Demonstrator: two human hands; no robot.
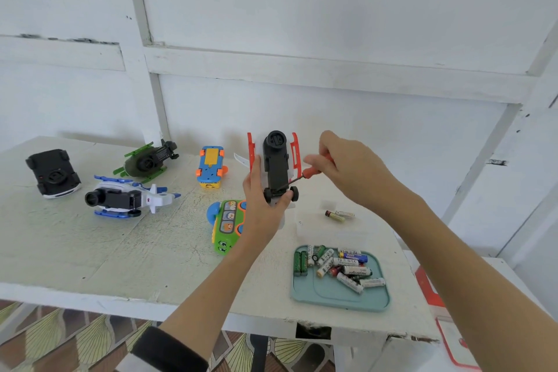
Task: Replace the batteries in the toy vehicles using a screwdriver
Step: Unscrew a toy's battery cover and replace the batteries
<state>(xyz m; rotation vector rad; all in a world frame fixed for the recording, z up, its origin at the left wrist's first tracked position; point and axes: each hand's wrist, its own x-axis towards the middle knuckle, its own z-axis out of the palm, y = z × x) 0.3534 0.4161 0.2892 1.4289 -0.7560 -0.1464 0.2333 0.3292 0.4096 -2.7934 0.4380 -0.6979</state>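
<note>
**Screwdriver tip on the red helicopter's belly**

Your right hand (341, 164) pinches the orange screwdriver (305, 175), fingers curled round its handle; the tip meets the black underside of the red toy helicopter (276, 164); your left hand (265, 199) grips that toy upright above the counter (90, 251); a teal tray (341, 296) of batteries (347, 266) lies near your right forearm; five more toy vehicles rest to the left.
</note>
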